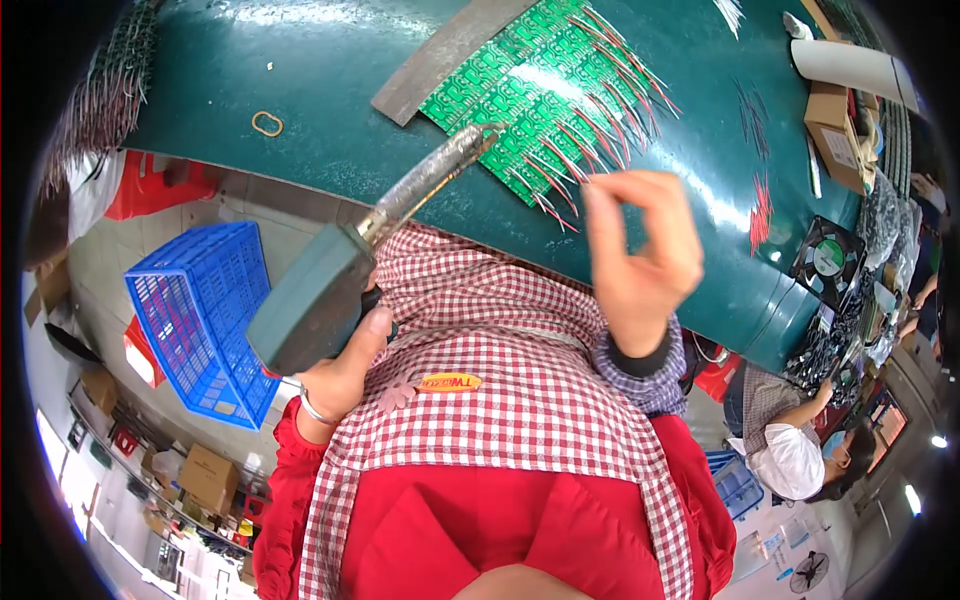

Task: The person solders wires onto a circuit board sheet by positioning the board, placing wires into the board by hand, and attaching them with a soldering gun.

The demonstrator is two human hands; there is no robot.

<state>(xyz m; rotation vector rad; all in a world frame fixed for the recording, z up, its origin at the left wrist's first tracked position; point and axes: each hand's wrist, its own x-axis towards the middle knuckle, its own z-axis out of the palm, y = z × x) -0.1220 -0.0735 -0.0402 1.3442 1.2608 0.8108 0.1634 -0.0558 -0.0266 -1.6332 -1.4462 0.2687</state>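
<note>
Gripping a green-grey soldering gun point(312, 295), left hand point(345, 375) wrapped round its handle, lower left of centre; right hand point(648, 250), right of centre, has thumb and forefinger curled into a loop, gap narrow; blur there, can't tell if that grip pinches a wire.

Gun's barrel is stained and worn, slants up-right; tip sits at the near-left edge of the circuit board panel point(475, 85), contact can't be confirmed; panel is upper centre on the green tabletop point(330, 60), bright green, repeated small boards, glare patch mid-panel; red and white wires point(612, 118) fan off its right side, nearest ones by the right fingertips; grey strip point(440, 65) lies along its upper-left edge.

Labels: yellow-red oval badge point(449, 382) with lettering on the checked apron point(500, 425); round green label on the black fan point(830, 260), right of frame, too small to read.
</note>
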